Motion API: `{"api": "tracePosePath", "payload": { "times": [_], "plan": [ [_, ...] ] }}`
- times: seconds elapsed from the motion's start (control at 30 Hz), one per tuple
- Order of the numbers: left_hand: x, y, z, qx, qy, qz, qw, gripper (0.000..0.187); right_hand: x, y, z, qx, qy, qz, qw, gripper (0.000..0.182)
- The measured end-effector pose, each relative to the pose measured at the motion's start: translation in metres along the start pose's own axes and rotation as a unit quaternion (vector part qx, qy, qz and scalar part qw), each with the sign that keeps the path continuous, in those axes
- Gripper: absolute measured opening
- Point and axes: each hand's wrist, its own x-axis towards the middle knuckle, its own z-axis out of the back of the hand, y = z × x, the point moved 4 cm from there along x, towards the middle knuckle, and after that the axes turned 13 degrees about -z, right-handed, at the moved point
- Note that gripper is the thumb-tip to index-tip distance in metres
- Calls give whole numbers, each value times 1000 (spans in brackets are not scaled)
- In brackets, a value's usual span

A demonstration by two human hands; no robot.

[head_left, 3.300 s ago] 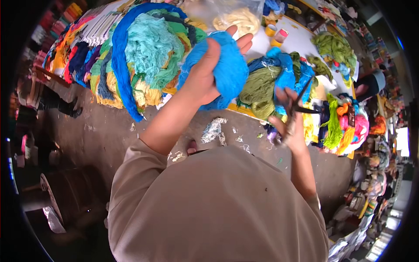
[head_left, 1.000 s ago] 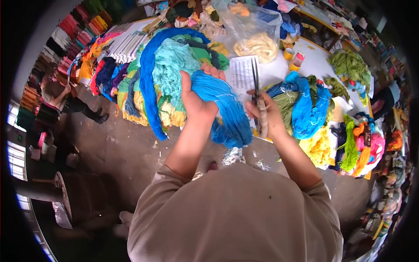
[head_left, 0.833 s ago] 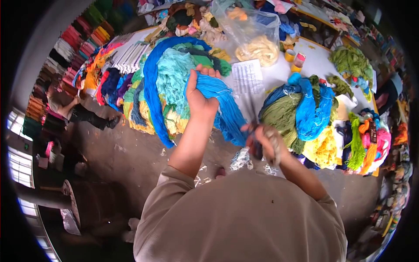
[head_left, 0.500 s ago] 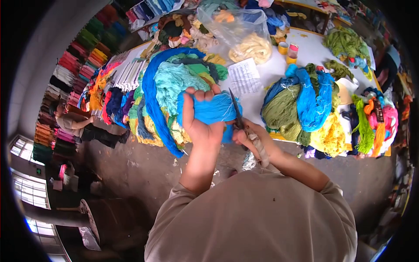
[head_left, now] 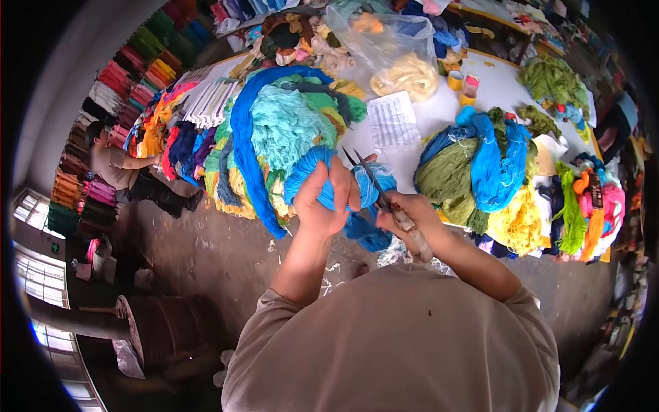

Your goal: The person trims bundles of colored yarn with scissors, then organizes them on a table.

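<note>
My left hand [head_left: 329, 196] is wrapped round a bright blue yarn skein [head_left: 309, 172], its fingers curled over the bundle. Loose blue strands hang below and to the right of that hand. In my right hand [head_left: 419, 214] is a pair of scissors [head_left: 374, 180] with pale wrapped handles. Their two dark blades are parted and point up and left, close to the skein's right end. Beyond my left hand lies a heap of turquoise yarn [head_left: 285, 120], with a long, darker blue hank [head_left: 241, 130] draped around it.
On the table [head_left: 439, 82] lie a printed paper sheet [head_left: 393, 118], a plastic bag [head_left: 391, 41] with cream yarn, and thread cones [head_left: 469, 88]. Olive, blue and yellow hanks [head_left: 453, 172] overhang its right edge. A person [head_left: 117, 165] stands at the left, near stacked yarn. A rusty drum [head_left: 171, 329] sits lower left.
My left hand has turned and closed round the skein, which was stretched flatter before. The scissor blades, nearly together earlier, now stand apart. The view has shifted slightly.
</note>
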Motion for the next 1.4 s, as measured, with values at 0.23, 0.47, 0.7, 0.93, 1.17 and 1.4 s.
{"api": "tracePosePath", "payload": {
  "times": [0.23, 0.47, 0.7, 0.93, 1.17, 1.4],
  "plan": [
    [7, 4, 13, -31, -68, 17, 997, 42, -22, -1, -1, 226, 141, -166, 950, 37],
    [3, 17, 17, -26, -51, 67, 996, 46, -21, -14, -2, 208, 112, -173, 956, 47],
    [-4, 32, 10, 23, 63, 72, 995, 46, -17, -29, -7, 228, 109, -145, 957, 46],
    [-3, 27, 18, 43, 47, 49, 997, 49, -25, -23, -12, 241, 120, -193, 943, 48],
    [4, 21, 30, -1, -45, 78, 996, 49, -24, -20, -13, 257, 153, -221, 928, 46],
    [-9, 43, 22, 15, -33, 76, 996, 48, -15, -29, -17, 302, 109, -191, 928, 48]
  ]
}}
